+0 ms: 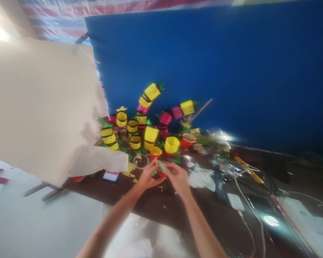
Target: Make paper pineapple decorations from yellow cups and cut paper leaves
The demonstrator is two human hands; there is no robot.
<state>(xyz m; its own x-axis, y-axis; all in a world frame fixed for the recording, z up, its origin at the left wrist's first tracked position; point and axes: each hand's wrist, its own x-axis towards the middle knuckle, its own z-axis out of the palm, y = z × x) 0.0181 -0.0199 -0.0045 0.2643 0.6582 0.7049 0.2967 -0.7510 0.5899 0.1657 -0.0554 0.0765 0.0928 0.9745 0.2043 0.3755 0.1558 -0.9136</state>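
Note:
Near the table's front edge, my left hand (150, 175) has its fingers wrapped round a small red and green piece (160, 167). My right hand (178, 176) pinches the same piece from the other side, fingertips close to those of the left. Blur hides its exact shape. Just beyond my hands stand a small orange-yellow cup (155, 152), a yellow cup (172, 145) with a red base, and a red cup (188, 141). Several yellow rings with black bands (135, 142) stand behind to the left.
A large pale board (40, 107) rises at the left, beside a phone (111, 175). Stacked yellow and pink pieces (166, 118) lean before a blue panel (218, 71). Cables, a white charger (235, 202) and plastic wrap lie right on the dark table (148, 206).

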